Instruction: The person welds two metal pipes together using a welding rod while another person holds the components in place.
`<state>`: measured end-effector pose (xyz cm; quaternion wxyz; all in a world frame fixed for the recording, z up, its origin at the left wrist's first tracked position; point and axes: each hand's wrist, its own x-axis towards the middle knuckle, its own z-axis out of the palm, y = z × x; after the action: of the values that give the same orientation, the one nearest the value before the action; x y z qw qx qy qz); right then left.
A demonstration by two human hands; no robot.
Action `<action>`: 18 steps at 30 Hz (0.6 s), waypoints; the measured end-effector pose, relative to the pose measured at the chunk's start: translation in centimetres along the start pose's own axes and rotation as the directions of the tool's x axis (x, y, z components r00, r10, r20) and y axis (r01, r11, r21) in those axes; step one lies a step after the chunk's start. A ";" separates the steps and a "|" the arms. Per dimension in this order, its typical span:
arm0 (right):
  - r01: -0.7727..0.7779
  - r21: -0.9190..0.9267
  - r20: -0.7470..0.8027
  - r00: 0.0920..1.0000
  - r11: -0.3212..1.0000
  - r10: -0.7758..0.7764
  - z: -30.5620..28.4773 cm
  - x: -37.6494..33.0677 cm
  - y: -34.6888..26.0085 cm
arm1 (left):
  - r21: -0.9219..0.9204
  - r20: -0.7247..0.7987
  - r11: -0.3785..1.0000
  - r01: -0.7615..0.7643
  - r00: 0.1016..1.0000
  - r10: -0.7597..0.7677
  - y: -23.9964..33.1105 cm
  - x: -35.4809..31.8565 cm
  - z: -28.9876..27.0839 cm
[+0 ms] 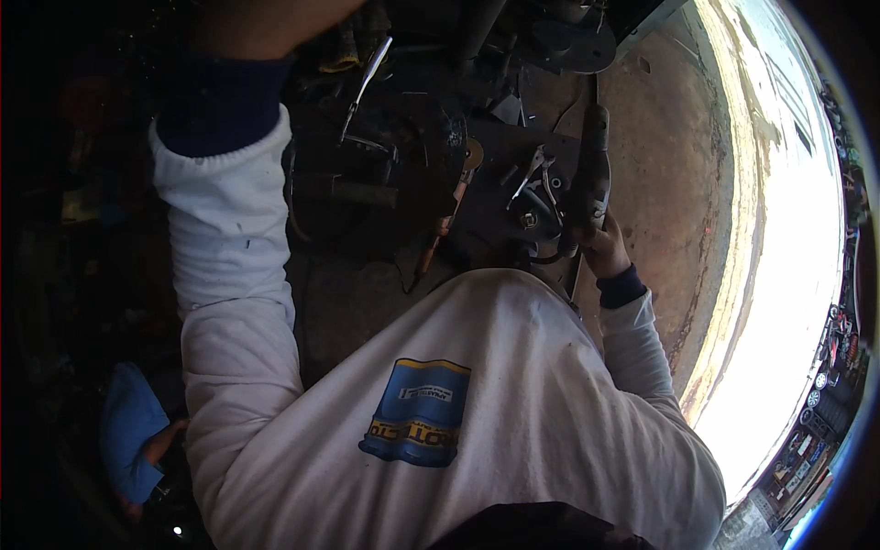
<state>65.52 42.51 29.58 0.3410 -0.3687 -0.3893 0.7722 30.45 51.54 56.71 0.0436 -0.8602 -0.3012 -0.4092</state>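
My right hand is closed about the lower end of a dark, long-bodied power tool at the right edge of the dark workbench. A cable seems to leave the tool's lower end. The bare wrist of my left hand reaches up to the top edge; its fingers lie outside the picture. Left of the power tool rest silvery locking pliers and small metal parts. A copper-coloured tool with a round disc-like end lies slantwise nearer the middle.
A bright metal lever or plier handle sticks up near the top. Dark machinery stands at the far side. Brown floor lies to the right, with glaring daylight beyond. A person in blue is at lower left.
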 end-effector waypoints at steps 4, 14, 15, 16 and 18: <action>0.037 0.059 0.042 0.998 0.998 -0.040 -1.9 -2.5 1.5 | 0.087 0.428 0.961 0.263 0.861 -0.274 6.5 -5.8 9.3; 0.079 -0.071 0.140 0.988 0.994 -0.069 1.5 -6.1 0.6 | 0.130 0.491 0.889 0.439 0.750 -0.443 11.9 -9.8 15.0; 0.095 -0.087 0.148 0.986 0.992 -0.081 1.5 -6.8 0.6 | 0.133 0.498 0.890 0.435 0.747 -0.440 12.4 -9.6 15.1; 0.096 -0.078 0.146 0.986 0.992 -0.084 1.3 -7.4 1.0 | 0.144 0.503 0.896 0.420 0.749 -0.432 12.9 -9.4 15.3; 0.128 -0.121 0.164 0.980 0.984 -0.108 0.6 -8.3 1.6 | 0.155 0.511 0.904 0.398 0.751 -0.419 14.1 -9.2 15.7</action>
<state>68.72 34.78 30.99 0.3295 -0.3045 -0.4862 0.7499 44.49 40.64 42.00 -0.1163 -0.8516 -0.4891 -0.1482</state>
